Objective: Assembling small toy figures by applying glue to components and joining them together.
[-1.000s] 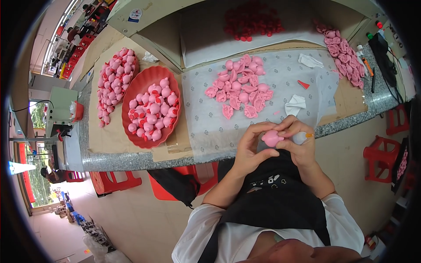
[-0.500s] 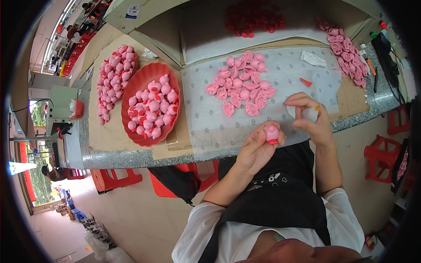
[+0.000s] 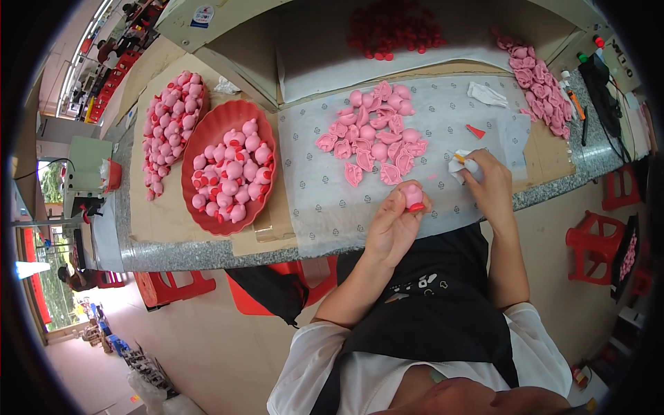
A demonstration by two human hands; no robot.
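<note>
My left hand (image 3: 387,232) is closed around a small pink ball-shaped figure (image 3: 413,195) with a red piece at its lower end, held just above the near part of the paper sheet. To its right, my right hand (image 3: 494,185) grips a small white squeeze bottle (image 3: 472,167) with a yellowish tip, and white tissue is bunched against it. The tip points to the left, apart from the figure. Beyond both hands lies a cluster of pink balls and pink hollow, ruffled pieces (image 3: 363,159). A red cone-shaped cap (image 3: 475,131) rests on the sheet.
A red scalloped bowl (image 3: 270,173) of pink-and-red figures stands left, beside another heap of them (image 3: 173,114). Red pieces (image 3: 394,34) lie under the shelf. More ruffled pink pieces (image 3: 543,90), a crumpled tissue (image 3: 487,94) and pens (image 3: 575,104) are at the right.
In my right hand the bottle has turned, its tip swinging over to the left, and tissue now shows by it. My left hand has shifted slightly left and away from me, still holding the figure.
</note>
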